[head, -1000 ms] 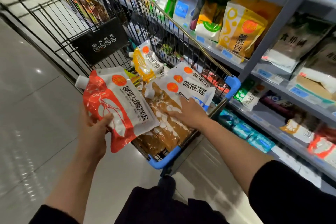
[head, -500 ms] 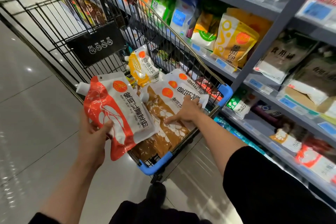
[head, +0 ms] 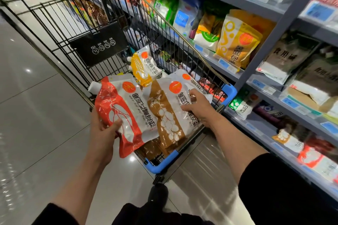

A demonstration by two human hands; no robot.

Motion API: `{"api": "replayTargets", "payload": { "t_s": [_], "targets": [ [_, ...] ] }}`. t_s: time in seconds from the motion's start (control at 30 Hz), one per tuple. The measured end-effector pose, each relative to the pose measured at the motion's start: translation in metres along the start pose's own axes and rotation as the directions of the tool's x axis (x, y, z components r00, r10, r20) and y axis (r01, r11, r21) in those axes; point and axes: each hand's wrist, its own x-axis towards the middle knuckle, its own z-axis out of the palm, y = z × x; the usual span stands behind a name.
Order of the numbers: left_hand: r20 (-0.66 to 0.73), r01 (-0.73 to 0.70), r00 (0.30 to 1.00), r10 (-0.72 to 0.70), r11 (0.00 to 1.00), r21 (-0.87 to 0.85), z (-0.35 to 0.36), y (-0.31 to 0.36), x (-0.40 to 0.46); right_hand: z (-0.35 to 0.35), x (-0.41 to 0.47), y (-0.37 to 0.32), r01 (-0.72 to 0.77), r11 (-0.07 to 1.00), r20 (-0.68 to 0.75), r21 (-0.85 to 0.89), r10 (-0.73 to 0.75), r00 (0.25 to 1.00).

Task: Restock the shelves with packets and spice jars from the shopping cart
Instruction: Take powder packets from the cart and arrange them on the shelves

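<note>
My left hand (head: 104, 131) holds the red packet (head: 124, 113) by its lower edge, thumb across the front and fingers behind. I keep it tilted with the spout up and to the left, clear of the cart, so that, as I judge it, it is ready for the shelf while my other hand works.

My right hand (head: 200, 108) is on the brown packet (head: 168, 115), which lies on top of the pile at the near end of the shopping cart (head: 159, 166). My fingers spread and curl over its upper right edge, the thumb along the front; it looks like a grip just being taken, though I cannot tell whether the packet has left the pile. Taking it by the edge should let me peel it off the white packet (head: 182, 76) beneath it without dragging that one along.

Further in, a yellow packet (head: 144, 67) stands propped against the cart's wire side, waiting its turn. The black flap (head: 100, 44) with its warning signs hangs at the far end.

To my right run the shelves (head: 274, 95), close beside the cart so each reach is short. Bags already stand there: an orange-yellow bag (head: 237, 42) on the upper tier and grey-brown bags (head: 285, 60) past the upright. Red and white packs (head: 314, 159), seemingly like mine, sit on the low tier, which is probably where the red one belongs.
</note>
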Motion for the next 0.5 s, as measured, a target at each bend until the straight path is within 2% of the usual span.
{"api": "replayTargets", "payload": {
  "t_s": [0.1,0.2,0.27,0.3,0.4,0.5],
  "targets": [
    [0.028,0.006,1.000,-0.007,1.000,0.005,0.000,0.002,0.003,0.001,-0.011,-0.006,0.101,0.994,0.057,-0.036,-0.099,0.993],
    [0.044,0.009,0.999,-0.008,1.000,-0.022,0.003,0.007,0.005,-0.002,-0.029,-0.030,0.297,0.954,-0.078,-0.037,-0.299,0.951],
    [0.061,0.014,0.998,-0.011,0.999,-0.039,0.005,0.010,0.006,-0.005,-0.036,-0.046,0.381,0.924,-0.180,0.005,-0.374,0.910],
    [0.068,0.021,0.998,-0.017,0.999,-0.049,0.006,0.011,0.006,-0.004,-0.037,-0.053,0.392,0.918,-0.202,0.058,-0.374,0.905],
    [0.107,0.074,0.992,-0.064,0.993,-0.094,0.008,0.016,0.008,0.018,-0.032,-0.058,0.351,0.919,-0.131,0.178,-0.332,0.934],
    [0.138,0.119,0.986,-0.094,0.974,-0.191,0.006,0.019,0.011,0.055,-0.025,-0.045,0.300,0.947,-0.079,0.115,-0.293,0.953]
  ]
}}
